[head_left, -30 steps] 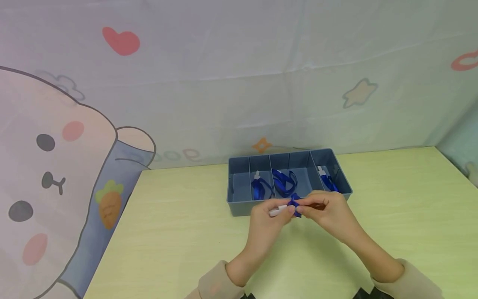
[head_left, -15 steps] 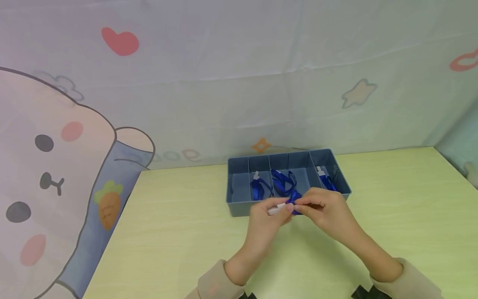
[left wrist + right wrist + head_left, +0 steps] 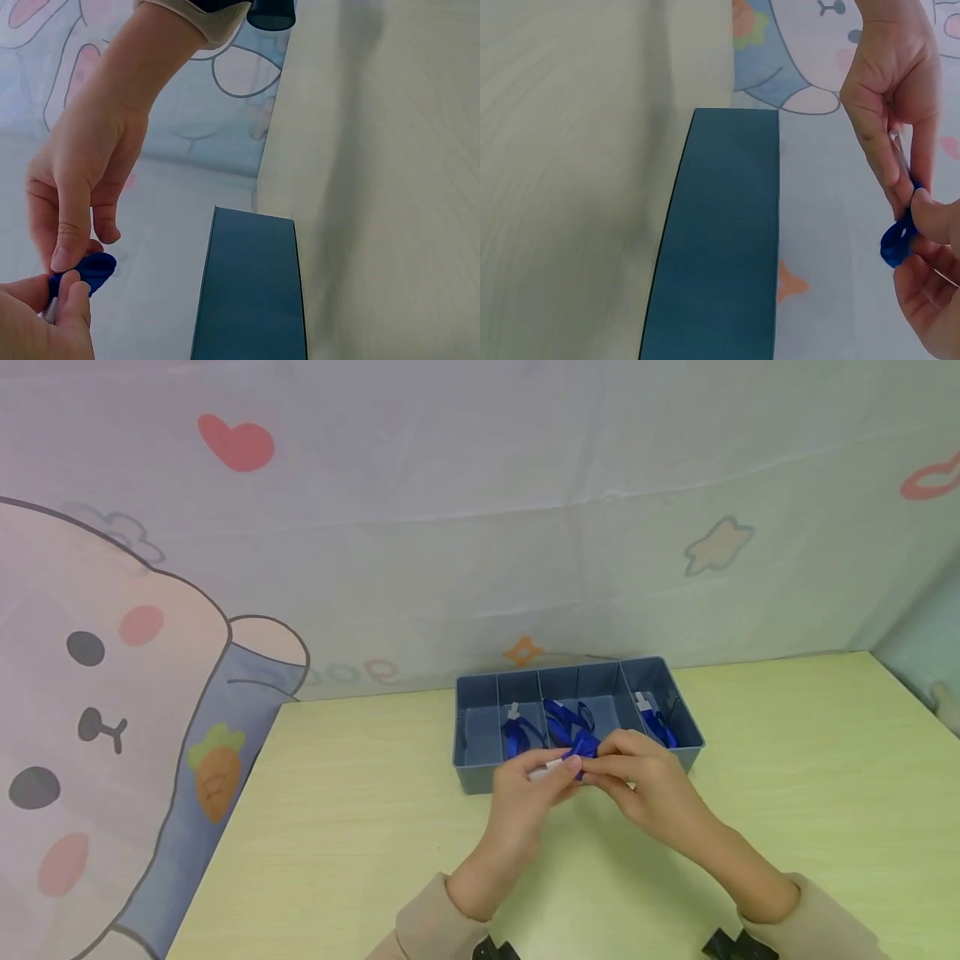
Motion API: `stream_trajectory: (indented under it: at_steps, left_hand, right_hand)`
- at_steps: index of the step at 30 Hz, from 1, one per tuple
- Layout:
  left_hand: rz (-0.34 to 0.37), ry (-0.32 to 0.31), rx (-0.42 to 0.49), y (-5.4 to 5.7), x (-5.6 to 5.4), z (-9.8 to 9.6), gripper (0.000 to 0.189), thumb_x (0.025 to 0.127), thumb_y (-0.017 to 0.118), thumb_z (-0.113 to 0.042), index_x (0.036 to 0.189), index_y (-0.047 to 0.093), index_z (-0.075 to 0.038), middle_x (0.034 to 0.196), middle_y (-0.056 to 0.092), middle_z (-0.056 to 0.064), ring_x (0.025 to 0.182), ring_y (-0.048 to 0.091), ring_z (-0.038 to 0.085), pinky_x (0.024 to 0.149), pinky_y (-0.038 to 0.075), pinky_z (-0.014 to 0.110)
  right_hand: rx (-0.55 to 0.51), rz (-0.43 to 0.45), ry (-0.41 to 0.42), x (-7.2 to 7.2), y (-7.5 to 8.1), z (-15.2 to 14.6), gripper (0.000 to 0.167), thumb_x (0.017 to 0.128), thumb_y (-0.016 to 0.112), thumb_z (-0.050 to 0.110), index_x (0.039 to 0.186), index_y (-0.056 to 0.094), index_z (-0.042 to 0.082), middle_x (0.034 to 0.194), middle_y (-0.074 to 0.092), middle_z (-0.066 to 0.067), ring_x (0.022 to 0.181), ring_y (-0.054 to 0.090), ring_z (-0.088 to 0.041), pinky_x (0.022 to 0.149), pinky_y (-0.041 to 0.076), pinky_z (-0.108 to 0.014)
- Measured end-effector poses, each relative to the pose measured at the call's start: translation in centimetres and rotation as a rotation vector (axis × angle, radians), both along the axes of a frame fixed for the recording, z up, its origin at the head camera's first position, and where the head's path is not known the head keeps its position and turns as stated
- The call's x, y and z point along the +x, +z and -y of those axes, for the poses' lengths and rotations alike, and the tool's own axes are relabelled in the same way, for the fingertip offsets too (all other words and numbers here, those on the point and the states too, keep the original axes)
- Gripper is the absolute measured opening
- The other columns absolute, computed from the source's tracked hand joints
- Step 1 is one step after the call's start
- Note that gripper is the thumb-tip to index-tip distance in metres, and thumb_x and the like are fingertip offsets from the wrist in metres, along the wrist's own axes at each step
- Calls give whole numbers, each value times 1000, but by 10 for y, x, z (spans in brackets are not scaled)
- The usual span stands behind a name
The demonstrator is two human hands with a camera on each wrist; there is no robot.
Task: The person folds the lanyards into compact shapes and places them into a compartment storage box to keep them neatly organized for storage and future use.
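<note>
A blue lanyard point(image 3: 583, 746) with a white plastic clip point(image 3: 545, 770) is held between both hands, just over the front edge of a blue-grey tray. My left hand point(image 3: 522, 802) pinches the strap beside the clip, between thumb and fingers. From the other side, my right hand point(image 3: 658, 779) grips the strap with its fingertips. The strap is bunched up, and a loop point(image 3: 895, 244) of it shows in the right wrist view. Part of the clip is hidden by the left hand. In the left wrist view the blue strap point(image 3: 96, 271) sits between the fingertips of both hands.
Behind the hands, the divided tray point(image 3: 480, 779) stands on a pale yellow-green table point(image 3: 360, 810). Separate compartments hold a lanyard point(image 3: 517, 737) on the left, another point(image 3: 562, 717) in the middle and one point(image 3: 660, 728) on the right. A printed curtain point(image 3: 420, 527) hangs behind.
Both hands have shifted slightly up and left with the lanyard. The strap is bunched differently, and the right fingers have moved over it, closer to the left thumb.
</note>
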State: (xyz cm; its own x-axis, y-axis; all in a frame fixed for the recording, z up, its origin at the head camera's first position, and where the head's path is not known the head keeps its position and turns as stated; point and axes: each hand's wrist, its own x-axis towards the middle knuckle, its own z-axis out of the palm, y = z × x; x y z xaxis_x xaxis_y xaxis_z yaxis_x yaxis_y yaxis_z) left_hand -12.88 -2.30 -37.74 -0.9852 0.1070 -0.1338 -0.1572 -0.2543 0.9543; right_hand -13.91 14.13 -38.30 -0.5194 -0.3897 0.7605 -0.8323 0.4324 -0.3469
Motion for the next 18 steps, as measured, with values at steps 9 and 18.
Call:
stream_trajectory:
  at_steps: [9, 18]
  left_hand:
    - [30, -61, -26, 4, -3, 8, 26, 86, 66, -5, 107, 64, 10, 91, 67, 13, 79, 68, 19, 79, 54, 32]
    - [36, -180, -138, 6, -5, 17, 25, 85, 67, -5, 106, 65, 9, 88, 67, 9, 70, 66, 14, 76, 55, 32]
  right_hand:
    - [-107, 170, 67, -5, -2, -13, 37, 62, 85, 4, 96, 72, 6, 91, 58, 0, 83, 51, -11, 68, 42, -15]
    - [118, 190, 89, -9, 4, -26, 61, 64, 86, 19, 119, 62, 13, 114, 62, 2, 105, 53, -15, 89, 44, -34]
